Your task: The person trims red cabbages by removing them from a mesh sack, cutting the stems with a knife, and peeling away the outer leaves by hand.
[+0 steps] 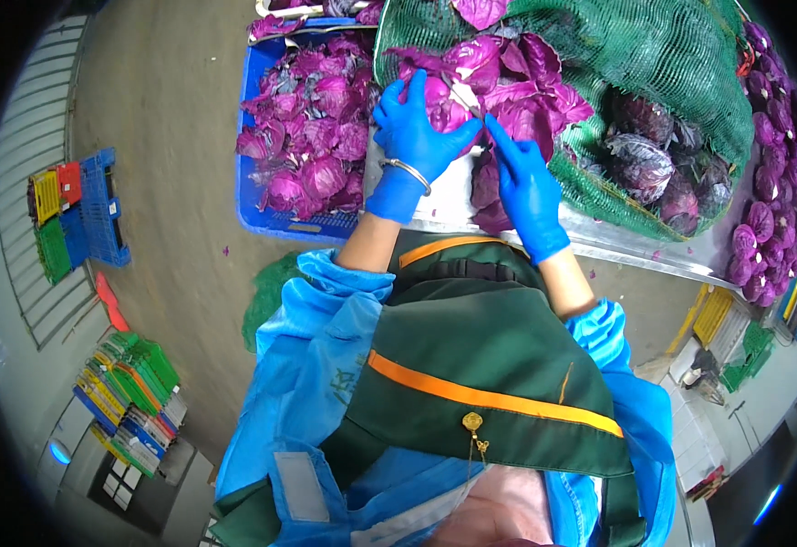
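My left hand (419,133), in a blue glove with a metal bangle at the wrist, grips a red cabbage head (438,102) from its left side. My right hand (523,178), gloved too, holds a knife (465,102) whose blade lies across the cabbage near its pale stem end. Most of the knife's handle is hidden in the fingers. Loose purple outer leaves (525,113) lie around the cabbage, above a metal table (454,195). Right of my right hand, darker untrimmed cabbages (641,167) sit in the mouth of a green mesh sack (658,48).
A blue plastic crate (251,195) full of cabbage leaves stands left of the table. Many smooth cabbage heads (775,178) are heaped at the table's right end. Coloured crates (128,390) are stacked at the far left. Green netting (272,294) lies on the floor.
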Available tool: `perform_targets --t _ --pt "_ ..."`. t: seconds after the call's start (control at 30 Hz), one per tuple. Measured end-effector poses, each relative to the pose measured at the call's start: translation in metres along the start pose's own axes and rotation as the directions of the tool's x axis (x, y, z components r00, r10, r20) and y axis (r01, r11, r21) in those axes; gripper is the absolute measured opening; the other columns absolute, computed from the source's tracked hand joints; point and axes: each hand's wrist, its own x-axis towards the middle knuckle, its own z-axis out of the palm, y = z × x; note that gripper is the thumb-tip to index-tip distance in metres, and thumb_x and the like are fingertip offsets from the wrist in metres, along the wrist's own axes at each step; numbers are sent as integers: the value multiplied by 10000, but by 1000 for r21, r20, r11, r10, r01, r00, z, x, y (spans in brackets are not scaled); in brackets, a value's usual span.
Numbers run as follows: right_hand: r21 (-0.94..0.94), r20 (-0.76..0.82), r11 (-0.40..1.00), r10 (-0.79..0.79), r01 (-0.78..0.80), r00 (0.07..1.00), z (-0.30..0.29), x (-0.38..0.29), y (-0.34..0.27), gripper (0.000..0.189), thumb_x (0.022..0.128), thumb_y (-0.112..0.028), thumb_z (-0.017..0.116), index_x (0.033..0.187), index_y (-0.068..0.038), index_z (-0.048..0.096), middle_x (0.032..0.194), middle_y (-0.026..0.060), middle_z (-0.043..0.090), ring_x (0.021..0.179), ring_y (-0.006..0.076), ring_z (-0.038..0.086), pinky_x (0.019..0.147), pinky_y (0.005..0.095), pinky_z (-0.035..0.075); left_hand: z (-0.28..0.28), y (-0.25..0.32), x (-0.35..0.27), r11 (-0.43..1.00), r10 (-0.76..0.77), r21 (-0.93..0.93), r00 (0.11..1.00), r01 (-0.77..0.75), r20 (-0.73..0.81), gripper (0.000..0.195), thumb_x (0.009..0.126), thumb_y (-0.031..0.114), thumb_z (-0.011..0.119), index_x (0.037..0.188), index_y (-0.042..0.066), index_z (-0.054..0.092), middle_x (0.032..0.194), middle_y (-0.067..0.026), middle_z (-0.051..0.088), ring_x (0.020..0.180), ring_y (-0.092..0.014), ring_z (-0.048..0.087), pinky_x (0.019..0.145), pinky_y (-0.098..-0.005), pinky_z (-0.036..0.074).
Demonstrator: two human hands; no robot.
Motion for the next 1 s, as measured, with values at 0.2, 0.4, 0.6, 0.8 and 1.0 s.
perform_targets --t 0.2,0.4,0.6,0.8,1.0 --pt "-93 22 996 7 -5 1000 -2 34 -10 462 869 -187 512 1292 -365 458 886 123 558 770 303 598 635 404 493 -2 -3 12 996 -82 18 995 83 -50 948 566 491 810 1287 14 420 1217 -242 428 1131 -379 416 963 -449 362" --pt "-67 -15 998 4 -5 1000 6 65 1 369 895 -257 483 1262 -297 495 936 179 574 798 348 607 678 436 496 -2 1 22 999 -49 -9 998 49 -29 935 575 498 798 1294 36 418 1196 -260 446 1108 -393 438 957 -450 366" --pt "162 93 981 96 -110 991 9 76 -3 544 849 -418 547 1285 -104 464 1042 238 590 943 376 597 799 433 469 2 -8 -18 997 74 19 988 -73 -132 957 604 399 800 1359 66 317 1277 -258 355 1150 -414 376 964 -490 328" --pt "271 71 919 278 -287 958 41 90 50 423 778 -371 652 996 -12 597 853 190 642 750 290 636 667 383 477 -6 -82 -60 915 301 -233 942 -329 -149 1040 631 280 802 1408 5 167 1397 -221 277 1288 -364 269 1064 -462 232" --pt "616 411 584 335 -529 848 44 29 -13 662 731 -404 743 1166 17 476 914 77 571 763 126 555 648 269 469 -19 -108 -79 838 -124 -537 992 96 -16 900 704 157 768 1410 54 221 1333 -129 314 1195 -253 411 985 -374 396"
